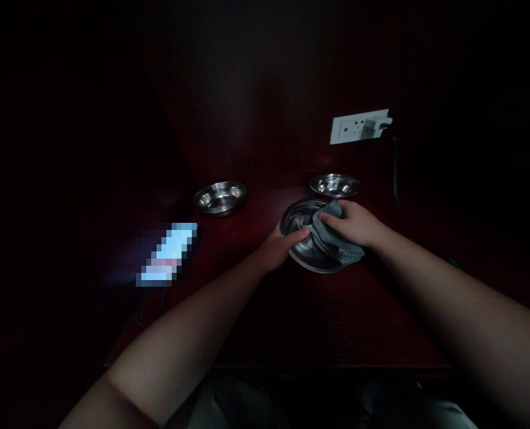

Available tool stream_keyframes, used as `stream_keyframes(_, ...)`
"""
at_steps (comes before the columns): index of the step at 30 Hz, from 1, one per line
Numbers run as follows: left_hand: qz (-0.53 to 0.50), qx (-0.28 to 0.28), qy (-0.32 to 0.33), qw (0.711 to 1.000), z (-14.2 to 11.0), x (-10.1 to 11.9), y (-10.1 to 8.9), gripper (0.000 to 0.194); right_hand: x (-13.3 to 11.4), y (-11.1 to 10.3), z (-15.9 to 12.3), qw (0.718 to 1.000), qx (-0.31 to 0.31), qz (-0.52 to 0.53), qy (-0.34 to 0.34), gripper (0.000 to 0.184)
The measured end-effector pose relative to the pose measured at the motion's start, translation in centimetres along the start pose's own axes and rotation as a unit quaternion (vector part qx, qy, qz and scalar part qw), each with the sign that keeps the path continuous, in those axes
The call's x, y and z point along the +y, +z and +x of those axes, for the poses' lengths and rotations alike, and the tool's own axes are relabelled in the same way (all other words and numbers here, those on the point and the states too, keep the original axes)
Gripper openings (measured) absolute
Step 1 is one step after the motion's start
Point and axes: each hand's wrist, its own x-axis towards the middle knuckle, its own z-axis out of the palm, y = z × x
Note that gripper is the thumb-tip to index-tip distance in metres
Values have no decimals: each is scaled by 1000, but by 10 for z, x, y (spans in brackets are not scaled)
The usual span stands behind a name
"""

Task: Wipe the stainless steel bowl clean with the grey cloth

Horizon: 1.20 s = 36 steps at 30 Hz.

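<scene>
My left hand (282, 244) grips the left rim of a shiny metal bowl (307, 255), its thumb over the inside. The bowl is tilted, its inside turned towards me. In my right hand (352, 221) is a bunched grey-green cloth (336, 241), pressed against the right side of the bowl and hanging over its rim. The cloth hides part of the bowl's inside and some of my right fingers. Behind, a second metal bowl (335, 186) sits on the dark red table. To the left stand metal bowls (220, 198) that look stacked.
A lit phone (169, 253), its screen blurred out, lies at the left with a cable below it. On the back wall is a white socket plate (358, 126) with a plug in it. A dark cord (395, 173) hangs from the plug. The table (291, 333) ends near my legs.
</scene>
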Motion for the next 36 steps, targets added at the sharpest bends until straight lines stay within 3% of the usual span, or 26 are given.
stream_keyframes(36, 5, -18, 5, 1000, 2, -3, -2, 61, 3, 2, 2, 1000, 2, -8, -7, 30)
